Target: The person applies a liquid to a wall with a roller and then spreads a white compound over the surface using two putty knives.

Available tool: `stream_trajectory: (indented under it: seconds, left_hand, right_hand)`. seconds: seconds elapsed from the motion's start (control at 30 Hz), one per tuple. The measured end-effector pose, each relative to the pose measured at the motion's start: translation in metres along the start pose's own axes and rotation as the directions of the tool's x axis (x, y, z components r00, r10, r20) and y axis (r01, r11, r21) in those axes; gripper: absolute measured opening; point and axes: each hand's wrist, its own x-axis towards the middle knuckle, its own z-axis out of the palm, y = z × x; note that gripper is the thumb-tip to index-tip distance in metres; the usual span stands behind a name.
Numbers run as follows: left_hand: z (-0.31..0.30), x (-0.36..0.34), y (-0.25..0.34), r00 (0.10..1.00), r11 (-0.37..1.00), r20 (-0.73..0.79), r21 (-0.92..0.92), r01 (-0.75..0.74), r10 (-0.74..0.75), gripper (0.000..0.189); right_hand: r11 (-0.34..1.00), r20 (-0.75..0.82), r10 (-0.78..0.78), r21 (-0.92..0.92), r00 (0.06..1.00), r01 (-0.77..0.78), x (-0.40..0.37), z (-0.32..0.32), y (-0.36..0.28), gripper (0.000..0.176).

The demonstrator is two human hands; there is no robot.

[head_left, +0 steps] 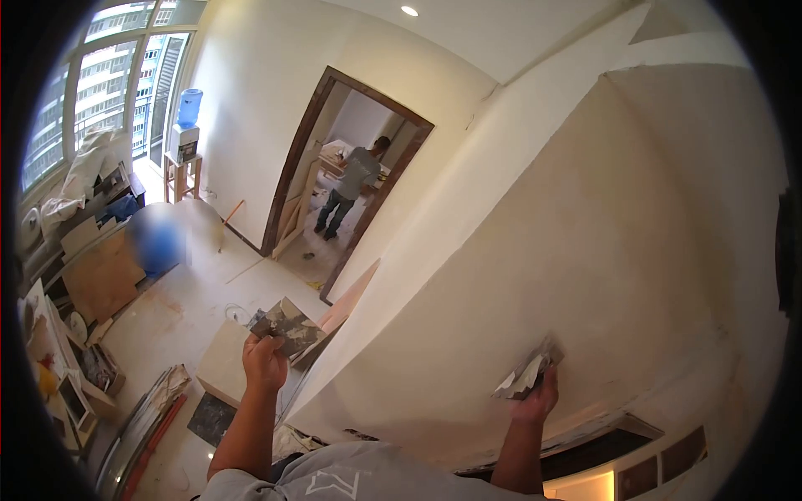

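My left hand (265, 361) is closed on a flat, square plaster-smeared hawk board (289, 326), held out in front of me at the left. The board's face carries grey and pale patches of plaster. On the right, my right hand (537, 401) grips a plastering trowel (528, 372) whose blade lies close against the smooth beige wall panel (576, 250). Whitish plaster shows along the trowel's lower left side. My fingers partly hide its handle.
A wooden-framed doorway (305, 142) opens ahead, with a person (355, 179) standing in the room beyond. A water dispenser (185, 138) is by the windows. A pale box (225, 363) stands below my left hand; long strips (146, 426) and boards (100, 271) lie at the left.
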Motion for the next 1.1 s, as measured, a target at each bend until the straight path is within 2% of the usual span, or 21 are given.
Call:
stream_trajectory:
  seconds: [0.27, 0.37, 0.47, 0.57, 0.7, 0.8, 0.83, 0.87, 0.9, 0.97, 1.03, 1.07, 1.1]
  left_hand:
    - [0.01, -0.013, 0.012, 0.999, 1.0, 0.044, -0.005, -0.027, 0.027, 0.043]
    - [0.002, -0.014, 0.011, 0.998, 0.998, 0.022, 0.022, -0.051, 0.051, 0.044]
    - [-0.007, -0.016, 0.011, 0.999, 0.996, 0.011, 0.08, -0.042, 0.042, 0.054]
    - [0.002, -0.02, 0.017, 0.997, 0.999, 0.07, 0.008, -0.043, 0.042, 0.048]
    - [-0.01, -0.017, 0.012, 0.999, 0.999, 0.028, -0.009, -0.039, 0.04, 0.043]
    - [-0.044, -0.007, 0.001, 0.999, 0.997, 0.002, 0.06, -0.043, 0.043, 0.052]
    - [-0.038, -0.004, 0.001, 0.998, 0.997, 0.025, 0.057, -0.054, 0.053, 0.049]
    - [-0.03, 0.0, -0.002, 0.997, 0.997, 0.052, 0.048, -0.066, 0.063, 0.046]
    - [-0.024, 0.004, -0.007, 0.998, 0.995, -0.055, 0.098, -0.038, 0.044, 0.042]
    - [-0.012, 0.028, -0.027, 0.972, 0.958, -0.173, 0.264, -0.108, 0.158, 0.022]
    - [0.015, 0.054, -0.039, 0.967, 0.757, -0.09, 0.641, -0.127, 0.238, 0.023]
    - [0.051, 0.059, -0.033, 0.981, 0.721, -0.166, 0.691, 0.046, 0.097, 0.026]
    - [0.06, 0.077, -0.05, 0.951, 0.577, 0.113, 0.772, -0.267, 0.289, 0.026]
  right_hand:
    - [1.0, -0.009, 0.003, -0.006, 1.0, -0.003, 0.004, -0.023, 0.01, 0.046]
    - [0.999, -0.029, 0.031, 0.017, 0.999, -0.031, 0.003, -0.004, 0.003, 0.041]
    - [0.999, -0.015, 0.009, -0.046, 1.0, -0.01, 0.003, -0.009, 0.004, 0.044]
    - [0.997, -0.127, 0.017, -0.072, 0.992, -0.027, 0.004, -0.015, 0.007, 0.045]
    - [0.998, -0.077, 0.059, -0.024, 0.995, -0.061, 0.004, -0.033, 0.009, 0.047]
    - [0.997, -0.05, 0.082, 0.016, 0.995, -0.082, 0.003, -0.032, 0.006, 0.047]
    - [0.996, 0.024, 0.086, 0.026, 0.996, -0.087, 0.004, -0.034, 0.005, 0.048]
    - [0.996, 0.035, 0.085, 0.023, 0.996, -0.085, 0.003, -0.032, 0.005, 0.049]
    - [0.997, 0.047, 0.079, 0.019, 0.996, -0.08, 0.003, -0.025, 0.003, 0.049]
    - [0.996, 0.032, 0.078, 0.035, 0.996, -0.079, 0.004, -0.021, 0.002, 0.049]
    - [0.996, 0.006, 0.089, 0.024, 0.996, -0.089, 0.004, -0.022, 0.001, 0.05]
    - [0.996, -0.007, 0.09, 0.017, 0.996, -0.09, 0.004, -0.023, 0.0, 0.05]
    - [0.996, -0.027, 0.084, 0.001, 0.996, -0.085, 0.005, -0.023, 0.001, 0.05]
